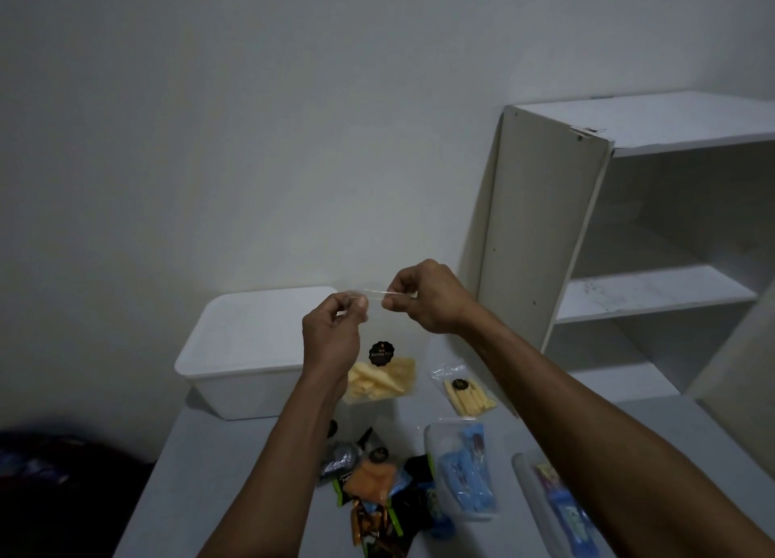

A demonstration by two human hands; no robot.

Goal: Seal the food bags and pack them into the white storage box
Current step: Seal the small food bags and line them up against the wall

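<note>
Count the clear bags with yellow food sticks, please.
2. One bag hangs between the left hand and right hand. The other bag lies on the table. The pile may hide more.

On the worktop (218, 465) the storage box (247, 348) stands at the far left and a shelf unit (629, 230) at the far right, against the wall. Between them, above the worktop, both hands (331, 339) (427, 297) hold a bag (379, 373) by its top edge, left hand left and right hand right. A second bag (463, 392) lies right of it, and nearer lie a heap of packets (377, 490) and two more bags (461, 469) (557, 507) to its right.
</note>
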